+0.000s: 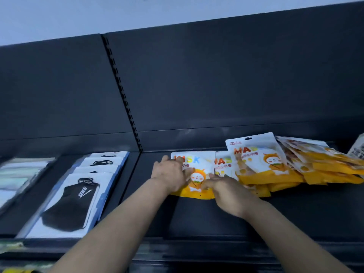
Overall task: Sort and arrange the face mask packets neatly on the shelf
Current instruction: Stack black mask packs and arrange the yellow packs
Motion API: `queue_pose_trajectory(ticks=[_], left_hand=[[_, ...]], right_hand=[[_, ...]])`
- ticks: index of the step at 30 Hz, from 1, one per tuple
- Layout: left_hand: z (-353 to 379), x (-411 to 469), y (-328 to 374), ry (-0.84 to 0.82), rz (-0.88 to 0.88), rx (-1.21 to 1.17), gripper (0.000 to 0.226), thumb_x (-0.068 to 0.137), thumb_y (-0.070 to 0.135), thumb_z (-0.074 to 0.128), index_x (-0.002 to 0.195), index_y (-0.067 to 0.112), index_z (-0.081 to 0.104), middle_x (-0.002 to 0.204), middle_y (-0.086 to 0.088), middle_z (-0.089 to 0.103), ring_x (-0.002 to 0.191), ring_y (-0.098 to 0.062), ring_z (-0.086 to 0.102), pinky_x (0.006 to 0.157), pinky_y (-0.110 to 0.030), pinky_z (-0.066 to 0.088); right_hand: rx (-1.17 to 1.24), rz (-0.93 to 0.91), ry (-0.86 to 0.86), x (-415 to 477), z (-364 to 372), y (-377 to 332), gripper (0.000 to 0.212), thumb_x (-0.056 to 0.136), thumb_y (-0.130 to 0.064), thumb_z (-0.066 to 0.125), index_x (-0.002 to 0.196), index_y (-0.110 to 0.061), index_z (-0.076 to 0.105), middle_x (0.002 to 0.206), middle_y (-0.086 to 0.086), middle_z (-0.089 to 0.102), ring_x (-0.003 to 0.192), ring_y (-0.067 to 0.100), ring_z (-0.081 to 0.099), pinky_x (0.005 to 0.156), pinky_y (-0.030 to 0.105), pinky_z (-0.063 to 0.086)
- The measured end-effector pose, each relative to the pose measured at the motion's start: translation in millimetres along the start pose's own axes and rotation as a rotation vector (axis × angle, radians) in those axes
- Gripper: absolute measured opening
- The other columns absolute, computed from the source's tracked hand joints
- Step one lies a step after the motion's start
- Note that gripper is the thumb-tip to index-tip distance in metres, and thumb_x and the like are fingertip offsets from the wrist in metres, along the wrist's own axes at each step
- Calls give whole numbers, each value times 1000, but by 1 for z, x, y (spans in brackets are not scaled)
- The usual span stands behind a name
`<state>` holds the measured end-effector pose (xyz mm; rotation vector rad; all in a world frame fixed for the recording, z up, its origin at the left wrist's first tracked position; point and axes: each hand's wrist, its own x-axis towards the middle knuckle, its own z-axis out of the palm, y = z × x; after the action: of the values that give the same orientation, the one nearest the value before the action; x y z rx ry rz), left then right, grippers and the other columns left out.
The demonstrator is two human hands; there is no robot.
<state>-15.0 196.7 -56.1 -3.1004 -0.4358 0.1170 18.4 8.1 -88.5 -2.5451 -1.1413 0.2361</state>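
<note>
Our forearms [110,223] outstretched | left hand [169,174], right hand [226,191] flat, fingers straight, pressing white-and-orange plastic mask packet [200,164]

Bare shelf [216,217] lies open between black-mask packets [72,200] on the left and the slumped yellow pile [325,170].

The person's two forearms [118,217] are bare along their whole visible length, as are the left hand [169,175] and the right hand [226,191].
</note>
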Motion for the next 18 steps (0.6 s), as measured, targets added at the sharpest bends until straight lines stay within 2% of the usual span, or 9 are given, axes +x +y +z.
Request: queue_pose_trajectory(ticks=[2, 3, 5, 6, 9, 13, 16, 18], left_hand=[[7, -7, -9, -16, 24, 8, 59, 94, 59, 33, 145, 30, 27, 140, -6, 44, 127, -26, 34, 100, -45, 33], [11, -10, -14, -29, 39, 30, 61, 94, 60, 32, 148, 35, 20, 142, -6, 38, 129, -27, 33, 102, -46, 32], [16, -18, -24, -33, 54, 52, 61, 95, 60, 31, 149, 38, 17, 142, -7, 35, 129, -27, 32, 103, -46, 32], [17, -21, -27, -28, 61, 46, 60, 95, 59, 31, 150, 38, 18, 140, -8, 35, 128, -27, 33, 103, -46, 32], [16, -30, -35, -29, 81, 7, 55, 97, 52, 33, 149, 38, 22, 138, -7, 37, 127, -26, 33, 102, -46, 33], [18, -33, -45, -9, 100, -20, 50, 98, 45, 34, 148, 38, 27, 140, -5, 35, 127, -26, 31, 100, -45, 35], [21, -30, -52, -1, 169, -59, 49, 99, 38, 35, 148, 35, 28, 152, -1, 27, 132, -25, 27, 102, -46, 36], [23, -27, -60, -29, 226, -107, 49, 100, 34, 35, 148, 33, 26, 158, 3, 20, 137, -23, 25, 106, -44, 36]], right_hand=[[90, -1, 12, 3, 4, -6, 56, 88, 0, 36, 120, -40, 58, 143, 1, 49, 135, 19, 40, 109, 37, 36], [92, 20, 45, 5, 3, -7, 53, 89, -1, 36, 118, -40, 59, 136, -2, 55, 126, 18, 49, 100, 35, 43], [11, 85, 148, 8, -2, -8, 50, 90, -4, 39, 119, -39, 58, 128, -5, 61, 111, 17, 58, 80, 31, 48], [-21, 114, 204, 10, -4, -7, 50, 90, -3, 40, 122, -37, 58, 129, -5, 60, 110, 17, 59, 77, 30, 48], [-32, 132, 225, 13, -1, -12, 48, 91, -2, 41, 126, -31, 57, 137, -3, 54, 117, 20, 57, 85, 32, 50], [-73, 90, 146, 15, 12, -27, 49, 92, -1, 39, 130, -28, 54, 142, -2, 49, 129, 19, 45, 98, 30, 41], [-119, 76, 185, 14, 21, -31, 47, 90, 0, 43, 127, -27, 56, 134, -4, 56, 134, 21, 39, 97, 35, 42], [-129, 81, 203, 14, 27, -31, 41, 88, -2, 48, 119, -27, 60, 126, -4, 62, 129, 23, 45, 92, 37, 45]])
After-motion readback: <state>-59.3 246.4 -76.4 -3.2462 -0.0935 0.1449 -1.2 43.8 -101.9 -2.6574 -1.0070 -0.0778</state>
